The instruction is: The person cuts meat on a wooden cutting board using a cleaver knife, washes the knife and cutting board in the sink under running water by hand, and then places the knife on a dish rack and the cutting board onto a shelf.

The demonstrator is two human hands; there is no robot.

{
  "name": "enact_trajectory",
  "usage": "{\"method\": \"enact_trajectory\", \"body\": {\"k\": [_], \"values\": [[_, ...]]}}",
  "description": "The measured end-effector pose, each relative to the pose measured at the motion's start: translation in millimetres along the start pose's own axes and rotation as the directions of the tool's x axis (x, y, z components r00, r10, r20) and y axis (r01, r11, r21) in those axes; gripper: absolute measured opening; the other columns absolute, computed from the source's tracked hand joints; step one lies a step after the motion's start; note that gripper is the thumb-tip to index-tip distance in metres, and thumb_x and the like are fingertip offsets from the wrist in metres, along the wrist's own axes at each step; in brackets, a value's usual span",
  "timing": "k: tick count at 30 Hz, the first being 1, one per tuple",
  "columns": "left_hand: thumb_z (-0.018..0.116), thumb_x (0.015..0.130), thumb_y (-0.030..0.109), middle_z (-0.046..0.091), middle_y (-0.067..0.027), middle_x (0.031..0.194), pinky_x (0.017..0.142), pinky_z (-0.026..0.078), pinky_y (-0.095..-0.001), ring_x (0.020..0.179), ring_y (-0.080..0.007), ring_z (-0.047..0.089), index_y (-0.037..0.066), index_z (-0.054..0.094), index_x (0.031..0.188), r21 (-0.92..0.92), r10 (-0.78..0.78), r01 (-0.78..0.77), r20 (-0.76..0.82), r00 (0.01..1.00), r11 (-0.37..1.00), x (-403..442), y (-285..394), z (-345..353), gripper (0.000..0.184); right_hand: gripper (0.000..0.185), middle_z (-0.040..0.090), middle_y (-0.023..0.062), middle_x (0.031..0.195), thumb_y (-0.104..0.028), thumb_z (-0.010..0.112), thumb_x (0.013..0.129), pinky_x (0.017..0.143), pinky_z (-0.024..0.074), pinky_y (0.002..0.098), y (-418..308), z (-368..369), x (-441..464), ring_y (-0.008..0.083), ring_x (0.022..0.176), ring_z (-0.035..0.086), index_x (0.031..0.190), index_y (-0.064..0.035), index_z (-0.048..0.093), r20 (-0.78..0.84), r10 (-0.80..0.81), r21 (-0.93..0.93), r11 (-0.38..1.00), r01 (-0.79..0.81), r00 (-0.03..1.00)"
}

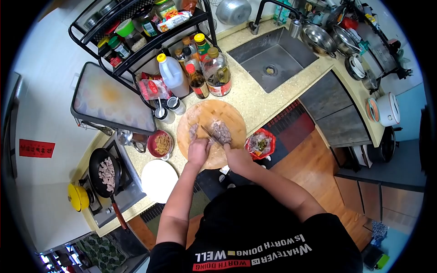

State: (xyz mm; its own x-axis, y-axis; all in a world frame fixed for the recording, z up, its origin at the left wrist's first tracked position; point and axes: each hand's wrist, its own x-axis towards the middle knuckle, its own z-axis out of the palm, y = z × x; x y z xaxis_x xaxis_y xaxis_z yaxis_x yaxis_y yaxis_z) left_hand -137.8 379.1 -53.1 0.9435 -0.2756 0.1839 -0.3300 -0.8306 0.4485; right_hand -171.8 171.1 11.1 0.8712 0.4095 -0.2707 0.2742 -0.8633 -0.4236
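On the round wooden cutting board (189,111) lie a pile of chopped raw meat (221,132) and a smaller strip of meat (193,131). My right hand (237,159) is closed around the handle of a kitchen knife (209,133), whose blade slants to the upper left between the two portions. My left hand (199,151) is on the board's left side with its fingers curled down against the near end of the smaller strip. Its fingertips are partly hidden.
Left of the board are a bowl of minced food (162,144), a white plate (159,181) and a frying pan (95,168) with meat pieces on the stove. A red scrap container (272,146) is right. Bottles (174,77) stand behind; the sink (291,59) is beyond.
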Motion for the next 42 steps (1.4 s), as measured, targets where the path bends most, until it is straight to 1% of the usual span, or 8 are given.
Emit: {"method": "enact_trajectory", "body": {"k": [9, 13, 19, 23, 27, 30, 36, 42], "values": [[0.068, 0.081, 0.010, 0.066, -0.0116, 0.075, 0.104, 0.048, -0.0424, 0.080, -0.0294, 0.066, 0.005, 0.068, 0.075, 0.018, 0.138, -0.139, 0.033, 0.990, 0.990, -2, -18, 4, 0.009, 0.018, 0.071, 0.0203, 0.078, -0.008, 0.052, 0.089, 0.064, 0.0568, 0.0497, 0, -3, -5, 0.0383, 0.073, 0.072, 0.105, -0.0006, 0.050, 0.104, -0.063, -0.025, 0.998, 0.066, 0.993], [0.067, 0.079, 0.007, 0.066, -0.0099, 0.073, 0.096, 0.050, -0.0381, 0.080, -0.0265, 0.066, 0.006, 0.069, 0.073, -0.006, 0.255, -0.255, 0.013, 0.967, 0.967, 2, -22, 2, 0.007, 0.017, 0.071, 0.0216, 0.081, -0.009, 0.048, 0.092, 0.064, 0.0563, 0.0513, -2, -2, 0, 0.0393, 0.075, 0.072, 0.105, 0.0001, 0.050, 0.135, -0.040, -0.002, 0.999, 0.040, 0.990], [0.067, 0.078, 0.008, 0.066, -0.0078, 0.078, 0.090, 0.050, -0.0359, 0.086, -0.0260, 0.064, 0.006, 0.070, 0.076, 0.110, 0.253, -0.267, 0.124, 0.959, 0.957, -3, -25, 6, 0.004, 0.020, 0.071, 0.0235, 0.085, -0.011, 0.044, 0.096, 0.066, 0.0557, 0.0530, -18, 39, 47, 0.0407, 0.077, 0.071, 0.110, 0.0021, 0.049, 0.094, 0.072, 0.027, 0.997, -0.074, 0.993], [0.065, 0.081, 0.011, 0.067, -0.0071, 0.091, 0.091, 0.048, -0.0386, 0.092, -0.0274, 0.062, 0.008, 0.073, 0.090, 0.043, 0.206, -0.204, -0.071, 0.976, 0.978, -10, -3, -15, 0.013, 0.018, 0.071, 0.0257, 0.092, -0.010, 0.044, 0.095, 0.076, 0.0560, 0.0528, -11, 27, 39, 0.0416, 0.087, 0.071, 0.110, 0.0015, 0.047, 0.122, 0.113, 0.108, 0.986, -0.127, 0.986], [0.070, 0.083, 0.014, 0.067, -0.0091, 0.088, 0.086, 0.050, -0.0414, 0.088, -0.0290, 0.063, 0.008, 0.070, 0.102, 0.095, 0.281, -0.274, -0.069, 0.957, 0.957, -15, -15, -19, 0.021, 0.020, 0.070, 0.0273, 0.093, -0.009, 0.046, 0.094, 0.079, 0.0552, 0.0534, -1, 22, 28, 0.0432, 0.089, 0.070, 0.111, 0.0014, 0.045, 0.093, 0.133, 0.147, 0.978, -0.146, 0.987], [0.069, 0.084, 0.013, 0.066, -0.0116, 0.080, 0.082, 0.050, -0.0434, 0.081, -0.0326, 0.064, 0.006, 0.068, 0.091, 0.020, 0.063, -0.063, 0.005, 0.998, 0.998, -5, -5, -23, 0.010, 0.019, 0.070, 0.0270, 0.091, -0.008, 0.047, 0.093, 0.078, 0.0552, 0.0537, -1, 21, 26, 0.0434, 0.087, 0.070, 0.110, 0.0006, 0.046, 0.052, 0.150, 0.149, 0.976, -0.156, 0.987], [0.069, 0.082, 0.012, 0.064, -0.0134, 0.072, 0.075, 0.051, -0.0424, 0.075, -0.0333, 0.064, 0.004, 0.066, 0.071, -0.015, 0.127, -0.128, -0.026, 0.992, 0.992, 3, -5, -3, 0.015, 0.019, 0.070, 0.0233, 0.079, -0.008, 0.051, 0.090, 0.069, 0.0561, 0.0530, -9, 1, 4, 0.0417, 0.076, 0.071, 0.107, -0.0008, 0.046, -0.014, 0.064, 0.055, 0.996, -0.063, 0.998], [0.067, 0.079, 0.011, 0.063, -0.0114, 0.072, 0.076, 0.051, -0.0404, 0.074, -0.0307, 0.063, 0.004, 0.067, 0.070, 0.058, 0.179, -0.182, 0.063, 0.982, 0.982, 0, -12, -3, 0.011, 0.015, 0.071, 0.0210, 0.078, -0.008, 0.051, 0.090, 0.063, 0.0570, 0.0497, -11, 12, -3, 0.0377, 0.072, 0.072, 0.103, -0.0013, 0.050, 0.058, 0.004, -0.029, 1.000, -0.003, 0.998]]}}
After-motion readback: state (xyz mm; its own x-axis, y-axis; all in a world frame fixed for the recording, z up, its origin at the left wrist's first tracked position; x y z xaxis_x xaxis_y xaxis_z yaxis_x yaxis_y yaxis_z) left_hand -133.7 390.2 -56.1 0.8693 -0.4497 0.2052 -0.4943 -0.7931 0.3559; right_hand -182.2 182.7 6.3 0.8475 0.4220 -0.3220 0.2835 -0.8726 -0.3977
